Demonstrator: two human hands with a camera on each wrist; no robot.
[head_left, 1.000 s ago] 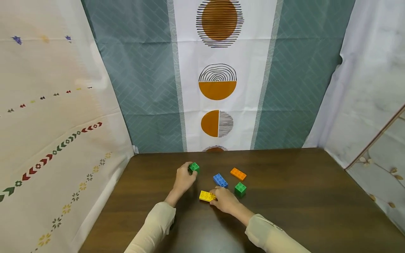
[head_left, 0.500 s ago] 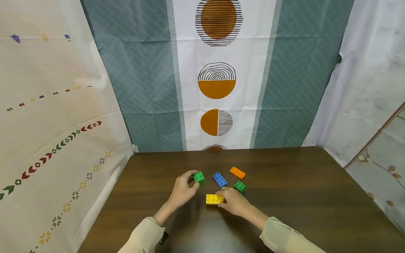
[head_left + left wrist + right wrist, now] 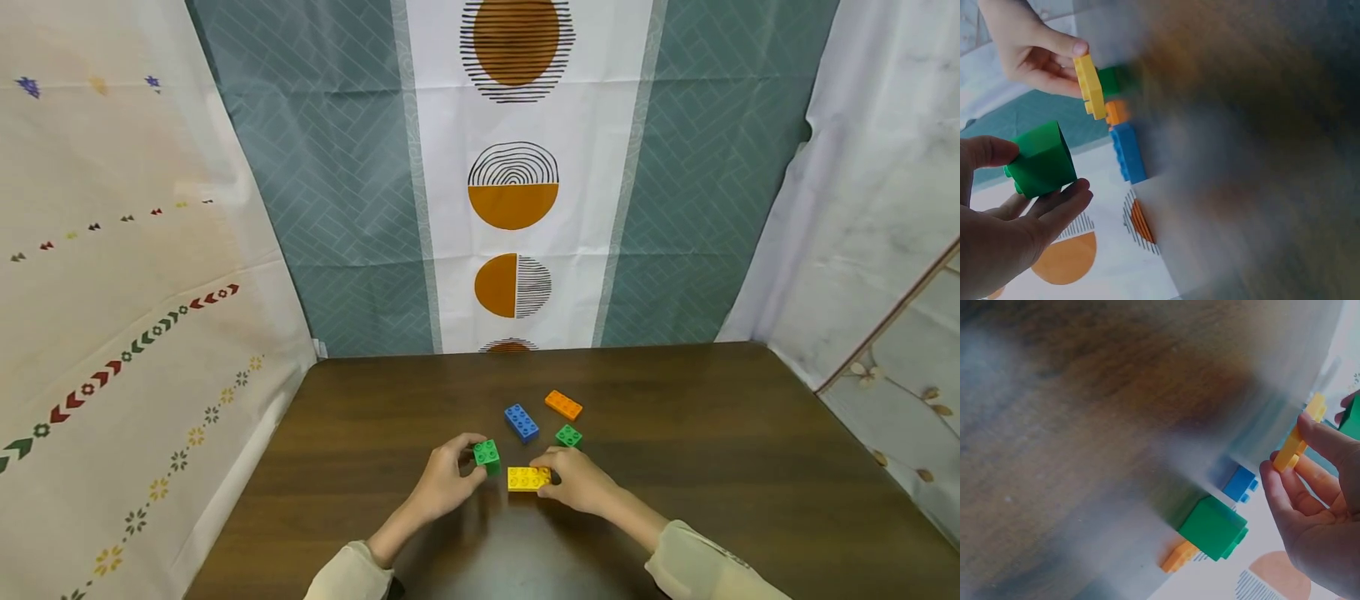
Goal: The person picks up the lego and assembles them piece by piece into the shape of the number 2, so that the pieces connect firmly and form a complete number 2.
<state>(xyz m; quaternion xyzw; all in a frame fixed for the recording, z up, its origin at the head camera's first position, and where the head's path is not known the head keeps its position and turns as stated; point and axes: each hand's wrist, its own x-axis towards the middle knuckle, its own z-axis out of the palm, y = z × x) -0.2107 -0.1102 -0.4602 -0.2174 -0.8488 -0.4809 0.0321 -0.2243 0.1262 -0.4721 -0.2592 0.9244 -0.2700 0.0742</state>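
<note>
Between its thumb and fingers, my left hand (image 3: pixel 444 482) pinches a green toy brick (image 3: pixel 487 456), studs facing up. In the left wrist view this green brick (image 3: pixel 1042 161) is tall and square. My right hand (image 3: pixel 579 482) pinches the right end of a flat yellow toy brick (image 3: pixel 527 478), held level just right of the green one with a narrow gap between them. The right wrist view shows the yellow brick (image 3: pixel 1296 439) edge-on in the fingertips. Beyond the right hand stands a second green brick (image 3: pixel 568 436), its lower part hidden behind the fingers.
A blue brick (image 3: pixel 521 422) lies on the dark wooden table (image 3: pixel 390 392) behind the held bricks. To its right is a flat orange brick (image 3: pixel 563 405). Patterned cloths (image 3: pixel 517 300) hang along the table's back and sides.
My left hand has brought its green brick toward me and to the right. The right hand has carried the yellow brick rightward and slightly nearer. The other bricks stay put.
</note>
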